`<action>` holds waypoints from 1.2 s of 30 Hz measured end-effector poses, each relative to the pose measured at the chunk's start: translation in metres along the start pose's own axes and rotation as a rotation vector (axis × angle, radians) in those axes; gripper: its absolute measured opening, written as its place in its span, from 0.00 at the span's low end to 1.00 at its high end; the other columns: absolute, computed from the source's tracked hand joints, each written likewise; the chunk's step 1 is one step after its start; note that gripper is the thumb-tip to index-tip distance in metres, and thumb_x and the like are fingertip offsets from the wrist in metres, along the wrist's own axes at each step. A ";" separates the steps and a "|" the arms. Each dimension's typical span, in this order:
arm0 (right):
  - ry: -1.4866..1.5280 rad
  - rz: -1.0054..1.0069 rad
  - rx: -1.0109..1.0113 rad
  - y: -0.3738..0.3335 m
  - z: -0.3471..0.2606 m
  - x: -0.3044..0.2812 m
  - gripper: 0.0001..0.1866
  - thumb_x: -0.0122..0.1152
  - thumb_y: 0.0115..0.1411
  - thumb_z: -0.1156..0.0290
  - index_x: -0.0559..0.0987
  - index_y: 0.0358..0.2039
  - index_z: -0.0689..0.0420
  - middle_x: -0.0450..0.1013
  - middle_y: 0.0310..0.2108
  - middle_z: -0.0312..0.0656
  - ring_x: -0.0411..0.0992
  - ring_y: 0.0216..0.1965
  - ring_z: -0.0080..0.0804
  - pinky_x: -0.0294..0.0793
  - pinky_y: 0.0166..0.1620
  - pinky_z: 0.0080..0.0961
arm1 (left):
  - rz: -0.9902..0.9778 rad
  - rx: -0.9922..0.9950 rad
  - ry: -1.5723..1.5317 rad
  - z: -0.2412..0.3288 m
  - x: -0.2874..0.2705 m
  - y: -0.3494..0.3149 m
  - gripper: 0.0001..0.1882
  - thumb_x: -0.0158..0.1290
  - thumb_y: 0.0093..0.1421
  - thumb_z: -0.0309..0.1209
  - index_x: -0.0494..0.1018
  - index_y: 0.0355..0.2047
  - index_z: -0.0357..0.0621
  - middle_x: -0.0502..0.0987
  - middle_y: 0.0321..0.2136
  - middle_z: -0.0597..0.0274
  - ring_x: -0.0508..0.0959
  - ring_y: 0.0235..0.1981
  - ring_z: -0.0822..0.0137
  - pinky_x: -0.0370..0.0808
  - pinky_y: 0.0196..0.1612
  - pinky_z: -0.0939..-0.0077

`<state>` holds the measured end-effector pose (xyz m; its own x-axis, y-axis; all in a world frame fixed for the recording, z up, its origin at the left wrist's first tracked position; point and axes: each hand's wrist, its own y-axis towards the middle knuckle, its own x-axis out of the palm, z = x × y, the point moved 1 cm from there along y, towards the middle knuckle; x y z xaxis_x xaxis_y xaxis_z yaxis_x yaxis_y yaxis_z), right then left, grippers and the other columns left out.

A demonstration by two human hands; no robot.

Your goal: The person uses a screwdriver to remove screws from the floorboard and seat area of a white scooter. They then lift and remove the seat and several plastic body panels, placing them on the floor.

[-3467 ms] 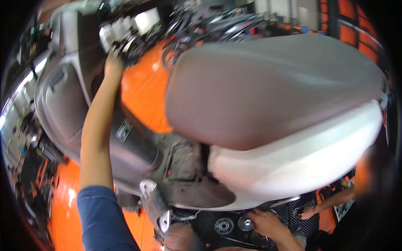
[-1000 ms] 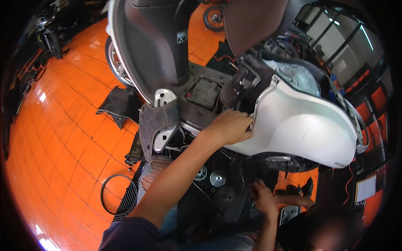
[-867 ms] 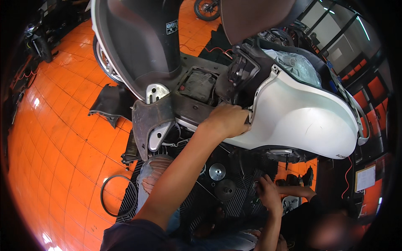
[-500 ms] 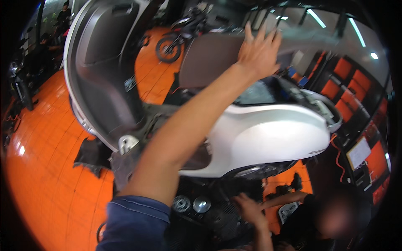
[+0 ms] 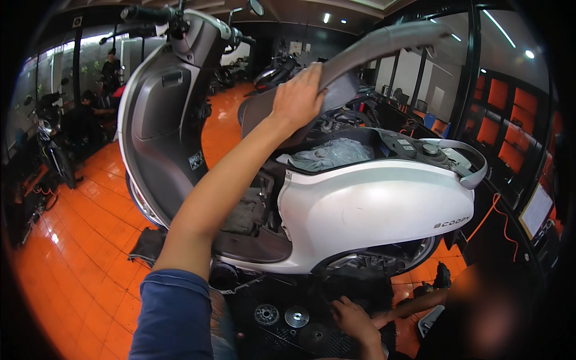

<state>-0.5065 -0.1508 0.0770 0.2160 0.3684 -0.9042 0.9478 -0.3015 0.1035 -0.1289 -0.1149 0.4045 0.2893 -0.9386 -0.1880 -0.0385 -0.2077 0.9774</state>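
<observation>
My left hand [image 5: 298, 99], at the end of a bare forearm below a dark blue sleeve, grips the edge of the dark scooter seat [image 5: 384, 49]. That seat is tipped up over the white scooter body [image 5: 378, 204]. Beneath it the storage compartment lies open, with a crumpled greyish plastic sheet [image 5: 333, 155] inside. My right hand is out of view. At the lower right a co-worker's hands [image 5: 355, 322] are low over the black mat beside the scooter; what they touch is unclear.
Two round metal parts, a toothed disc [image 5: 266, 314] and a shiny disc [image 5: 297, 317], lie on the black mat [image 5: 264, 339]. The co-worker crouches at the lower right. A grab rail [image 5: 477, 165] curves round the scooter's rear. Parked motorcycles [image 5: 57, 138] stand beyond on orange tiles.
My left hand, with fingers spread before, now closes on the seat edge. The seat is seen more steeply tipped, and more of the compartment shows. The view has shifted, bringing the handlebar into sight.
</observation>
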 end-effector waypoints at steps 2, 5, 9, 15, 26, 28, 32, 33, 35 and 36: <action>-0.018 -0.007 -0.006 0.001 0.003 0.005 0.11 0.58 0.60 0.67 0.78 0.43 0.54 0.73 0.41 0.50 0.75 0.39 0.54 0.75 0.43 0.47 | -0.026 -0.123 0.002 -0.007 -0.014 0.004 0.32 0.55 0.61 0.38 0.61 0.63 0.39 0.73 0.56 0.45 0.75 0.53 0.44 0.73 0.52 0.52; 0.005 -0.026 -0.011 0.002 0.006 0.007 0.13 0.57 0.62 0.66 0.78 0.45 0.56 0.73 0.42 0.51 0.75 0.42 0.55 0.74 0.46 0.46 | 0.027 -0.221 0.028 -0.027 -0.028 0.005 0.31 0.53 0.63 0.39 0.60 0.63 0.42 0.73 0.55 0.45 0.75 0.52 0.42 0.72 0.52 0.49; -0.008 -0.042 0.026 0.004 0.000 0.001 0.14 0.57 0.62 0.64 0.78 0.45 0.56 0.73 0.43 0.52 0.75 0.43 0.57 0.74 0.47 0.47 | 0.052 -0.398 0.068 -0.053 -0.050 0.007 0.31 0.50 0.65 0.41 0.58 0.65 0.42 0.72 0.55 0.42 0.75 0.52 0.40 0.70 0.54 0.49; -0.005 -0.031 -0.043 0.014 0.010 0.018 0.13 0.58 0.61 0.64 0.78 0.44 0.55 0.73 0.43 0.52 0.76 0.41 0.58 0.76 0.45 0.48 | 0.122 -0.651 0.104 -0.114 -0.082 -0.013 0.33 0.49 0.66 0.43 0.56 0.65 0.36 0.73 0.54 0.38 0.75 0.51 0.37 0.70 0.54 0.48; -0.038 -0.089 -0.021 0.019 -0.004 0.013 0.13 0.58 0.61 0.65 0.78 0.45 0.56 0.72 0.41 0.51 0.75 0.41 0.56 0.75 0.46 0.46 | 0.183 -0.725 0.133 -0.139 -0.089 -0.022 0.33 0.49 0.66 0.42 0.58 0.65 0.35 0.72 0.57 0.41 0.74 0.54 0.40 0.69 0.56 0.50; -0.020 -0.078 -0.011 0.013 0.001 0.012 0.14 0.58 0.61 0.65 0.78 0.45 0.57 0.72 0.41 0.51 0.75 0.42 0.56 0.75 0.46 0.46 | 0.151 -0.741 0.051 -0.143 -0.093 -0.028 0.34 0.49 0.66 0.43 0.57 0.65 0.35 0.70 0.58 0.39 0.73 0.56 0.41 0.67 0.58 0.51; -0.030 -0.065 -0.009 0.010 0.001 0.010 0.14 0.58 0.61 0.66 0.78 0.45 0.57 0.72 0.42 0.50 0.75 0.42 0.56 0.75 0.46 0.46 | 0.093 -0.740 0.050 -0.126 -0.090 -0.018 0.35 0.50 0.65 0.43 0.54 0.67 0.41 0.67 0.61 0.43 0.72 0.57 0.41 0.67 0.60 0.51; -0.038 -0.062 -0.004 0.009 0.002 0.009 0.14 0.58 0.61 0.66 0.78 0.45 0.57 0.72 0.43 0.50 0.75 0.43 0.56 0.75 0.46 0.46 | 0.097 -0.738 0.028 -0.128 -0.091 -0.017 0.35 0.50 0.65 0.43 0.54 0.67 0.41 0.67 0.61 0.44 0.72 0.58 0.41 0.66 0.60 0.52; -0.050 -0.084 0.007 0.011 0.005 0.014 0.14 0.57 0.61 0.66 0.78 0.45 0.57 0.72 0.43 0.50 0.74 0.43 0.56 0.74 0.47 0.46 | 0.103 -0.732 -0.019 -0.136 -0.092 -0.015 0.34 0.50 0.64 0.43 0.55 0.67 0.43 0.66 0.62 0.46 0.71 0.58 0.41 0.66 0.60 0.52; -0.056 -0.094 0.013 0.011 0.006 0.014 0.14 0.57 0.61 0.66 0.78 0.46 0.57 0.72 0.43 0.51 0.74 0.44 0.56 0.74 0.47 0.46 | 0.116 -0.739 -0.041 -0.140 -0.094 -0.013 0.35 0.51 0.63 0.42 0.56 0.66 0.41 0.67 0.61 0.44 0.71 0.59 0.42 0.66 0.61 0.53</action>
<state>-0.4947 -0.1537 0.0626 0.1126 0.3458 -0.9315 0.9600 -0.2798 0.0121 -0.0217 0.0148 0.4228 0.2859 -0.9558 -0.0689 0.5905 0.1191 0.7982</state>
